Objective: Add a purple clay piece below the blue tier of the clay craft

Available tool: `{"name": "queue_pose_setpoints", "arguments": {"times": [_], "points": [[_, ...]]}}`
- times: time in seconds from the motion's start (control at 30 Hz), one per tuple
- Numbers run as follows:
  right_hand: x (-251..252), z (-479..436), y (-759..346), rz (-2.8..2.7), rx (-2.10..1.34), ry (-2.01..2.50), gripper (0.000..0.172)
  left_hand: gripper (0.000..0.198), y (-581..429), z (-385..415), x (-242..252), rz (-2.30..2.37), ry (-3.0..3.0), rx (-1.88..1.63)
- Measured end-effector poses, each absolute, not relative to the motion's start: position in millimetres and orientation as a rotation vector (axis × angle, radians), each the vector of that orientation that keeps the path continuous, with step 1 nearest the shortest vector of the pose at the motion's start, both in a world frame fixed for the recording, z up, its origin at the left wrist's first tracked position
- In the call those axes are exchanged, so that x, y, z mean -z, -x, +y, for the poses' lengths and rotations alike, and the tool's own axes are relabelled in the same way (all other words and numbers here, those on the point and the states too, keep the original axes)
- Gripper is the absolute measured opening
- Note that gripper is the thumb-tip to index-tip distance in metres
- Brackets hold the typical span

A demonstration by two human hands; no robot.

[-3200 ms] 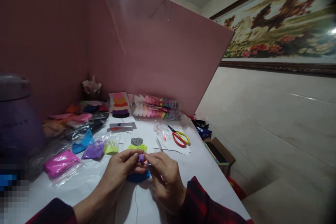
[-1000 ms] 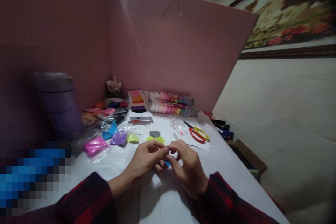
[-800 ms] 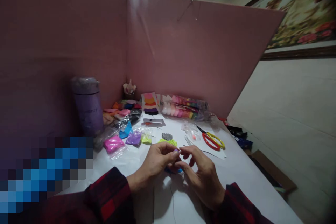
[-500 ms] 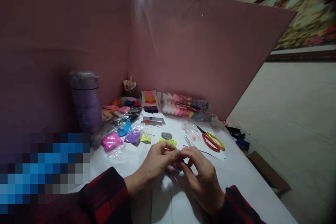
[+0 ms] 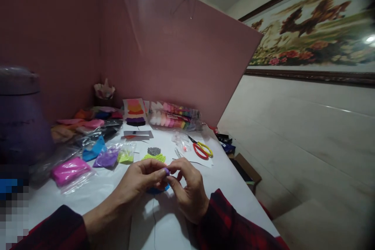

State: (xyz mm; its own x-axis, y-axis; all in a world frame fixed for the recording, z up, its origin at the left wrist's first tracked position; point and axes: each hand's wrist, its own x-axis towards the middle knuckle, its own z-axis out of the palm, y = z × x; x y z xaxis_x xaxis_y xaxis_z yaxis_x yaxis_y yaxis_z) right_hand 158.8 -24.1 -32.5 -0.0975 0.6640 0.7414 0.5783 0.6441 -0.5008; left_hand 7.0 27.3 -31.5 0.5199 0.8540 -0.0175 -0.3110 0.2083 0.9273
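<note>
Fingertips of my left hand point(image 5: 131, 179) and my right hand point(image 5: 189, 189) meet over the paper, both closed in a pinch. Between them is a small lump of purple modelling clay point(image 5: 166, 172). Partly hidden under the hands, a layered clay figure lies on the paper: a grey textured piece point(image 5: 154, 151), a yellow-green ridged piece point(image 5: 154, 158) and a blue piece point(image 5: 158, 191) show. A thin dark line point(image 5: 154, 218) runs from the blue piece toward me.
Bags of pink clay point(image 5: 72, 171), purple clay point(image 5: 107, 158) and yellow-green clay point(image 5: 125, 158) lie left, near a purple tumbler point(image 5: 22, 121). Red-and-yellow scissors point(image 5: 202, 150) rest right. Behind stand a colour sample card point(image 5: 134, 111) and packs of clay point(image 5: 172, 117). A pink partition point(image 5: 175, 54) encloses the back.
My view has turned right, so the whole scene sits further left. Both hands remain together at the fingertips, and the purple lump now shows more plainly between them.
</note>
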Motion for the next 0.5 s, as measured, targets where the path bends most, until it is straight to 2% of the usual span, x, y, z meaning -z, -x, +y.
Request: {"name": "queue_pose_setpoints", "arguments": {"times": [0.17, 0.5], "points": [[30.9, -23.1, -158.8, -1.775, -0.113, 1.044, 0.005, 0.023, -7.7, 27.3, 30.3, 0.605, -1.043, -0.959], [30.6, -24.2, -158.6, -1.774, -0.092, 1.031, 0.014, 0.022, -5.4, 29.7, 30.7, 0.648, -1.177, -0.949]]}}
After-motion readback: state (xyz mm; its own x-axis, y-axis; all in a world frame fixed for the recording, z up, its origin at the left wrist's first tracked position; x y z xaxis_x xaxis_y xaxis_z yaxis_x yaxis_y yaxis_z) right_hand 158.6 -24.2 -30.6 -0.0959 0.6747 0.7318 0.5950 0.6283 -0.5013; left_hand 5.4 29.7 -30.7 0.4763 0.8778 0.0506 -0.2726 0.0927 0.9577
